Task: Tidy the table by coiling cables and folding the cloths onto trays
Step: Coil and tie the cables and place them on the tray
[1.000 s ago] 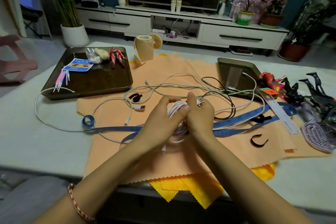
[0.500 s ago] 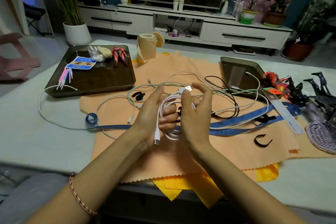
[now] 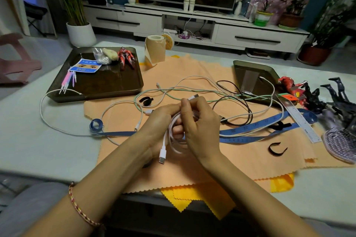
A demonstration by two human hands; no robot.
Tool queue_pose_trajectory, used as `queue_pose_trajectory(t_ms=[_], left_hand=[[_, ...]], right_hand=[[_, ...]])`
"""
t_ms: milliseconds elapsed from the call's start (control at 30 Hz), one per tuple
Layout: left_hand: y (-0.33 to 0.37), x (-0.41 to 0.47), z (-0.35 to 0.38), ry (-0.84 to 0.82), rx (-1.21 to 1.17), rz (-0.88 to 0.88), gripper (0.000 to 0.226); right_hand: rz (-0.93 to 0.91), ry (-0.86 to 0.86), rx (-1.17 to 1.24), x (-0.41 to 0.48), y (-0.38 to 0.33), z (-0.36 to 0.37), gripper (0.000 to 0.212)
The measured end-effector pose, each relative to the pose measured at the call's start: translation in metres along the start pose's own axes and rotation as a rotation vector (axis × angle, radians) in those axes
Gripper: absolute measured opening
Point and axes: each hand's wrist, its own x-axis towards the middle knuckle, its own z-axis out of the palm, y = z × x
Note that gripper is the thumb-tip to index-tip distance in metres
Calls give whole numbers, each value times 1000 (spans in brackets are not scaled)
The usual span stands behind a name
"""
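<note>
- As far as I can judge it's early days here: right at the near edge the yellow cloth [image 3: 185, 198] lies flat under the orange cloth [image 3: 192, 175]. Both are spread over the tabletop [image 3: 38, 150], and neither is folded yet.
- Just past that is the one bit actually in progress. The white cable [image 3: 174, 140] is looped into a small coil and held up over the orange cloth. The left hand [image 3: 159, 121] has its fingers curled through the loops, the right hand [image 3: 200, 127] pinches the strand near the top, and one plug dangles underneath. My guess is it's on the last wrap or so, not tied off.
- Right behind the hands, the blue tape measure [image 3: 250, 128] snakes across the cloth, mostly unrolled. A black strap [image 3: 274, 154] lies loose off to the right, maybe meant for binding a coil.
- Further back it's a proper tangle: a green cable [image 3: 169, 88], a black cable [image 3: 250, 115] and a long white lead [image 3: 40, 110] looping off to the left. None of them is coiled.
- Beyond those, the left tray [image 3: 107, 82] holds small odds and ends but no cable or cloth. The right tray [image 3: 248, 69] only has a loose cable end draped over it, so nothing tidy has landed on either one.
</note>
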Motion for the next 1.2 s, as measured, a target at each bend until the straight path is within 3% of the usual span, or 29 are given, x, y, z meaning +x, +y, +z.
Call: queue_pose_trajectory(t_ms=[200, 300, 367, 500, 600, 733, 900, 1033, 1200], left_hand=[[-10, -1, 7, 173, 473, 366, 23], [-11, -2, 11, 197, 585, 438, 24], [-6, -2, 11, 162, 539, 393, 25], [8, -5, 3, 54, 416, 168, 38], [10, -7, -3, 48, 390, 47, 44], [10, -6, -2, 115, 307, 61, 33], [11, -1, -4, 165, 397, 242, 28], [4, 6, -7, 216, 484, 282, 49], [-10, 2, 5, 154, 263, 292, 53]], right_hand=[[244, 69, 160, 0, 0, 0, 24], [304, 100, 166, 0, -4, 0, 12], [143, 97, 18, 4, -7, -4, 15], [-330, -55, -524, 14, -1, -17, 31], [-469, -210, -615, 19, 3, -21, 35], [-215, -494, -338, 16, 4, -19, 44], [-229, -330, -246, 9, 6, -10, 37], [-122, -174, -143, 11, 5, -11, 30], [104, -93, -40, 13, 11, -12, 20]])
